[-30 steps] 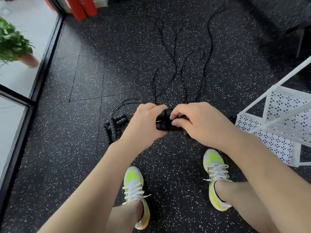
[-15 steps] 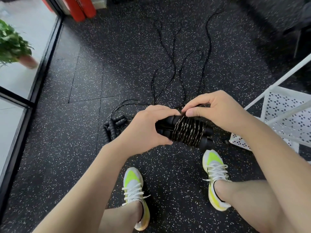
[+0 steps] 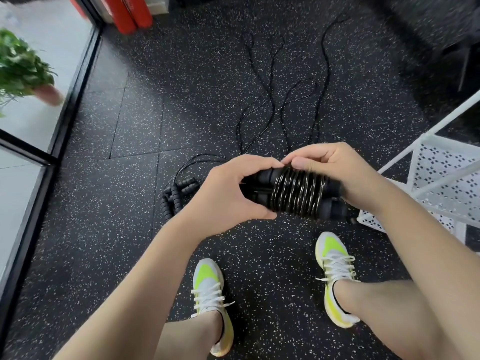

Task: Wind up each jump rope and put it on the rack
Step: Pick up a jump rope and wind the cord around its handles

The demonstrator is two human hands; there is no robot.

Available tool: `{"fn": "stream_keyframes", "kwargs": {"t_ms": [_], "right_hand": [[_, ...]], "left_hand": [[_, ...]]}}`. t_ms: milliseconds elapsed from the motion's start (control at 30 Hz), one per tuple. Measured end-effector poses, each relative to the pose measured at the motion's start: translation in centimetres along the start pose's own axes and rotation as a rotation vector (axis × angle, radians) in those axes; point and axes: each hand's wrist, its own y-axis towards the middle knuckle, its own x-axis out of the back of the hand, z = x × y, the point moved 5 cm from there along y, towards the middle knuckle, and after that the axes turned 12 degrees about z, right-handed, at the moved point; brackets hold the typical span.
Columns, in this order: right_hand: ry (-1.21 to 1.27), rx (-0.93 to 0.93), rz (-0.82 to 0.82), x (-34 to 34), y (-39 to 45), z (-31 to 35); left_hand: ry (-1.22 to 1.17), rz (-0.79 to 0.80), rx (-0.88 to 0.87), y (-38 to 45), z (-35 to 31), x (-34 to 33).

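A black jump rope (image 3: 296, 194) is held in front of me, its cord coiled in tight loops around its two foam handles. My left hand (image 3: 228, 193) grips the left ends of the handles. My right hand (image 3: 337, 170) curls over the right part of the coil, thumb and fingertips pinching the cord on top. More black jump rope handles (image 3: 176, 193) lie in a bunch on the floor to the left, and their loose cords (image 3: 270, 100) trail away across the floor. The white rack (image 3: 441, 178) with perforated shelves stands at the right.
The floor is black speckled rubber. A glass wall with a black frame (image 3: 65, 120) runs along the left, with a potted plant (image 3: 23, 71) behind it. Red cylinders (image 3: 132, 14) stand at the back. My two feet in white and yellow shoes are below the hands.
The wound rope has been lifted and turned so the coil shows. My right hand has moved from the middle of the bundle to its right top. The view has shifted slightly.
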Motion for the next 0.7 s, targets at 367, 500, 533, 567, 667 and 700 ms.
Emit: {"fn": "stream_keyframes", "kwargs": {"t_ms": [367,500,533,567,667,700], "right_hand": [[0.065,-0.206,-0.106,-4.2,1.7,-2.5],[-0.007,-0.222,0.011,-5.3,2.0,-2.7],[0.03,-0.219,0.034,-5.6,2.0,-2.6],[0.093,-0.215,0.05,-5.9,2.1,-2.4],[0.265,-0.226,0.024,-6.2,2.1,-2.2],[0.268,-0.231,-0.008,-6.1,2.0,-2.4]], "left_hand": [[-0.508,-0.257,0.04,1.4,0.8,-0.7],[-0.396,-0.364,0.145,1.7,2.2,-1.0],[-0.318,-0.383,0.184,1.7,2.4,-0.7],[-0.218,-0.389,0.228,1.7,2.5,-0.6],[-0.002,-0.398,0.288,1.7,2.2,-0.8],[0.041,-0.397,0.271,1.7,1.9,-1.1]]}}
